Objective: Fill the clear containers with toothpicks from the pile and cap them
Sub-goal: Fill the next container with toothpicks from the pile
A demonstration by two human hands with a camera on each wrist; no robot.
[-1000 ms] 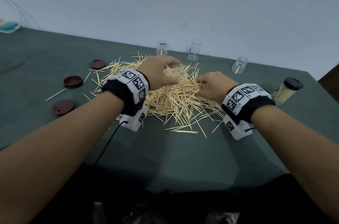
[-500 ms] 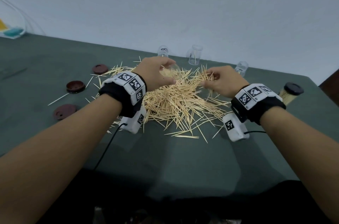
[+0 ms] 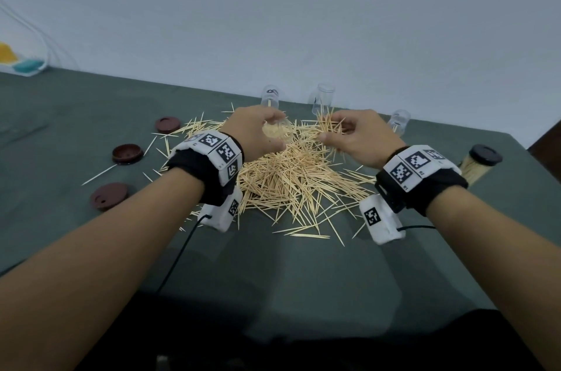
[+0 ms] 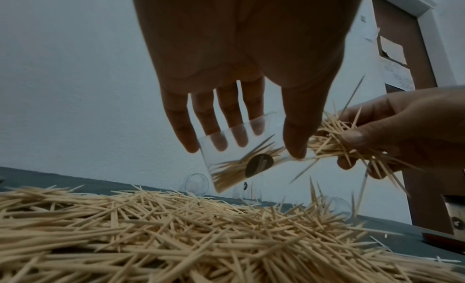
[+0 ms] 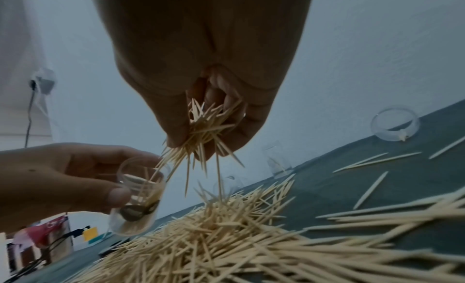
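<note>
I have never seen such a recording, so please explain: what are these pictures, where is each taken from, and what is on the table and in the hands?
No machine here: a person works with two bare hands, wearing marker bands with a small camera on each wrist. The wide picture comes from a head camera; the two others look along each hand from below. On the green table lies a pile of toothpicks, three brown caps, empty clear containers, and one filled, capped container. The left hand holds a tilted container, partly filled. The right hand grips a bunch of toothpicks beside its mouth.
</note>
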